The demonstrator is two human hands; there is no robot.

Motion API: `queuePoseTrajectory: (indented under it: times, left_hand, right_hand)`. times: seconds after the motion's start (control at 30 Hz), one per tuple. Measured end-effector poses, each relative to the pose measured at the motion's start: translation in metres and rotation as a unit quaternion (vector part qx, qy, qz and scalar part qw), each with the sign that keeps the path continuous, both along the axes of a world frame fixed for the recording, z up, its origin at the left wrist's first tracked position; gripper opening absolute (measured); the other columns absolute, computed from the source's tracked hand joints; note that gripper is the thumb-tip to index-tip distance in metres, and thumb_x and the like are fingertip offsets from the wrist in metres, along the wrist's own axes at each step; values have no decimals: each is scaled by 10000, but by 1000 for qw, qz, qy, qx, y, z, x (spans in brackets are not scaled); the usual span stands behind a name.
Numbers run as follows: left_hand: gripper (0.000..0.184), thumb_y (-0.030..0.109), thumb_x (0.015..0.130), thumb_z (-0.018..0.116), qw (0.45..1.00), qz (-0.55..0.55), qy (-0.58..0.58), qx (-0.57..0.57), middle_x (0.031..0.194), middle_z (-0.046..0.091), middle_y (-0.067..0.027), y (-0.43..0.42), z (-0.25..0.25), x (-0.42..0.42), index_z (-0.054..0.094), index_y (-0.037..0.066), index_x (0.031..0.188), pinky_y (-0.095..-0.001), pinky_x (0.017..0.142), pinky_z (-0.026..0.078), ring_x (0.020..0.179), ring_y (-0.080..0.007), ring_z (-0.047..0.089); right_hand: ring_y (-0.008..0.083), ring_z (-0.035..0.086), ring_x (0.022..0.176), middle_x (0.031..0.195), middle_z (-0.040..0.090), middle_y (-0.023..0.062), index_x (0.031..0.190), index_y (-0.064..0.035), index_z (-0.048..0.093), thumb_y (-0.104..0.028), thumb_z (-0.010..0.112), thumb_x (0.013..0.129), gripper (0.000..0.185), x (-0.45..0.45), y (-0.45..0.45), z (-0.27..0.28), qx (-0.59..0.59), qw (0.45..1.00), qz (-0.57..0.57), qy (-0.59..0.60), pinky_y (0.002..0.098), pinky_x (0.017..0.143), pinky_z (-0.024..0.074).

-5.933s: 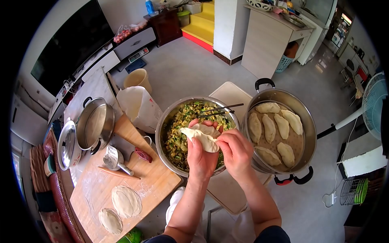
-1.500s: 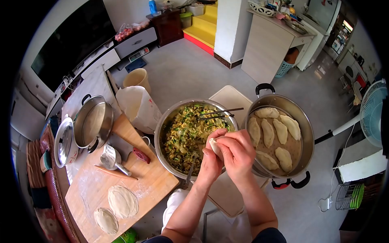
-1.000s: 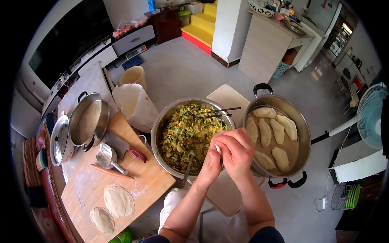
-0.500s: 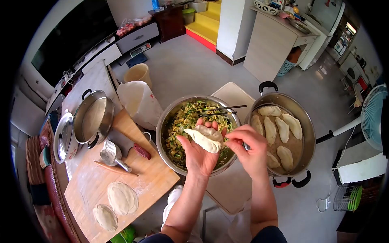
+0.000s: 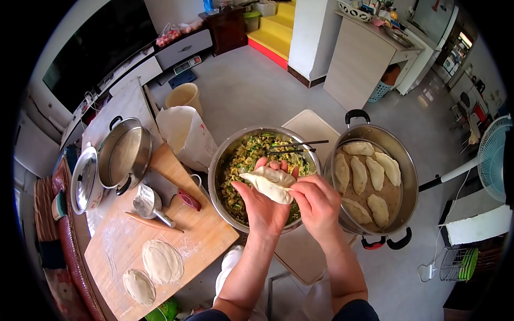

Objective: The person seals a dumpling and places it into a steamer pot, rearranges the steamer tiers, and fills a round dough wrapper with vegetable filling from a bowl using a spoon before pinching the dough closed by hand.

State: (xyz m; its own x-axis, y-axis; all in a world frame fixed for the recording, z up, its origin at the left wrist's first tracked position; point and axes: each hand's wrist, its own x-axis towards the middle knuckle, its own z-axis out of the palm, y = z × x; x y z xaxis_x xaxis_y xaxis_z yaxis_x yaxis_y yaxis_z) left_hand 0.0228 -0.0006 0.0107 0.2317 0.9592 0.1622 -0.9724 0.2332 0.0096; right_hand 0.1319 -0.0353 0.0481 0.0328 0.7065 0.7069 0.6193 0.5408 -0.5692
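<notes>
A large half-moon dumpling [image 5: 266, 184] rests across the upturned palm and fingers of my left hand [image 5: 263, 213], which cradles it. At the dumpling's right end, the thumb and fingers of my right hand [image 5: 317, 206] pinch the dough edge. Both hands are over the near side of a steel bowl [image 5: 215, 200] of chopped green and yellow filling [image 5: 238, 174]. Dark chopsticks [image 5: 300, 143] lie across the bowl's right side. To the right, a steel pot [image 5: 411, 184] holds several pale dumplings [image 5: 376, 174] on its flat base.
At left, two flat dough wrappers [image 5: 162, 261] lie on a floured wooden board [image 5: 206, 230] with a rolling pin [image 5: 152, 221] and a metal scoop [image 5: 147, 201]. Beyond it stand a two-handled pan [image 5: 143, 155] and a white bag-lined bin [image 5: 184, 134]. A fan [image 5: 492, 160] is at far right.
My right hand has moved left and slightly down, from beside the dumpling onto its right end, and now pinches the edge. The left hand still cradles the dumpling.
</notes>
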Motion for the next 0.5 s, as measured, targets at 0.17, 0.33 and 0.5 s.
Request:
queuePoseTrajectory:
  times: [0.17,0.33,0.5]
  left_hand:
    - [718,678,910,419,999,27,34,15,1148,574,-83,1,1,-1,511,89,1311,-522,1146,288,1199,-280,490]
    - [749,728,859,457,994,46,93,17,1125,569,-66,-4,10,4,490,103,1270,-487,1107,349,1156,-264,501]
    - [741,725,866,453,990,62,121,41,1113,554,-71,-4,8,6,476,104,1269,-470,1093,361,1134,-255,506]
  right_hand:
    - [254,631,744,861,623,83,954,-30,680,14,772,715,260,-3,-5,13,-39,998,-4,40,353,624,516]
    - [249,625,761,861,622,79,917,-28,688,15,783,695,245,0,-2,8,24,1000,-4,14,352,635,514]
    - [257,617,763,863,620,82,932,-18,680,16,783,687,268,1,-2,4,29,1000,-3,-7,353,641,512]
